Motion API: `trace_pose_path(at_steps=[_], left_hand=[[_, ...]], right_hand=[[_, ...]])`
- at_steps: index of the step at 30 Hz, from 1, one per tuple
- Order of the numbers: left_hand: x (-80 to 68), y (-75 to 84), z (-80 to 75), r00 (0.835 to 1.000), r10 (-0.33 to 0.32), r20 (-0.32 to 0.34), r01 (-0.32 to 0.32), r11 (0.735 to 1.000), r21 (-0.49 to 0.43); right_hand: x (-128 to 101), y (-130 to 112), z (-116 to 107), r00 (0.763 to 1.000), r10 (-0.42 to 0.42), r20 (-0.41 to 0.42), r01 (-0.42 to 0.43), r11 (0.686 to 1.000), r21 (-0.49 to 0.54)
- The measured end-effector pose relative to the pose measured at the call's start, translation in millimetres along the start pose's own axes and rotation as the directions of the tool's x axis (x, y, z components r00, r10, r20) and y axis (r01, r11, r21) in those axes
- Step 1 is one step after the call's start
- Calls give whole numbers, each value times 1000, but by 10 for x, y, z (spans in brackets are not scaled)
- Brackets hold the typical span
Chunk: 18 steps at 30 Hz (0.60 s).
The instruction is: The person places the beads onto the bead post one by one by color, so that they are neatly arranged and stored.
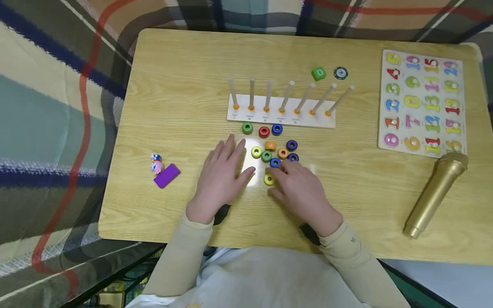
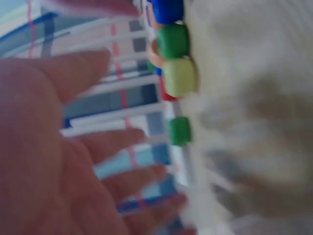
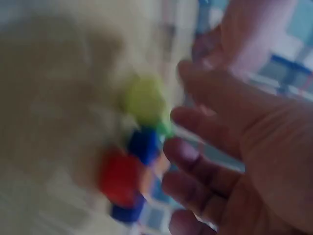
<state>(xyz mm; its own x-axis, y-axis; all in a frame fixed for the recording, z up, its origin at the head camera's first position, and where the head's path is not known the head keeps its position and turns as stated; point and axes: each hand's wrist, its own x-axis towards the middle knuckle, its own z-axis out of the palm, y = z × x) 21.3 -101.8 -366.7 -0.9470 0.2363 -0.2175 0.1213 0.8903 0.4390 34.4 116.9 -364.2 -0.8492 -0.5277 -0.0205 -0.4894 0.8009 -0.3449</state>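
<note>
Yellow ring [image 1: 268, 179] flat, hole upward

Small coloured wooden rings [image 1: 274, 150] lie flat, clustered on the table just before the peg board [image 1: 281, 116].

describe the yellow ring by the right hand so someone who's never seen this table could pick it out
Start at the white peg board with seven upright pegs in the middle of the table; loose rings lie scattered just in front of it. The yellow ring is the one nearest the person, at the fingertips of the right hand. The other yellow ring lies further up.
</note>
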Motion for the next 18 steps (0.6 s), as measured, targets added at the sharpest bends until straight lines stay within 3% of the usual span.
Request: trace_pose_path(at_steps=[3, 6, 11, 15, 18], left_hand=[[65, -161, 69, 998, 67, 3, -66, 989, -130], [174, -296, 72, 996, 86, -1, -84, 973, -215], [374, -397, 53, 996, 84, 25, -75, 964, -257], [469, -419, 80, 995, 97, 37, -85, 967, -241], [465, -447, 90, 996, 78, 30, -70, 975, -210]], right_hand=[[-18, -104, 148, 1000, 16, -15, -16, 1000, -10], [-2, -134, 163, 995, 57, -79, -54, 997, 47], [159, -102, -206, 967, 111, -228, -70, 981, 182], [537, -135, -519, 919, 135, -370, -42, 968, 248], [961, -197, -545, 898, 131, -420, -31, 971, 237]])
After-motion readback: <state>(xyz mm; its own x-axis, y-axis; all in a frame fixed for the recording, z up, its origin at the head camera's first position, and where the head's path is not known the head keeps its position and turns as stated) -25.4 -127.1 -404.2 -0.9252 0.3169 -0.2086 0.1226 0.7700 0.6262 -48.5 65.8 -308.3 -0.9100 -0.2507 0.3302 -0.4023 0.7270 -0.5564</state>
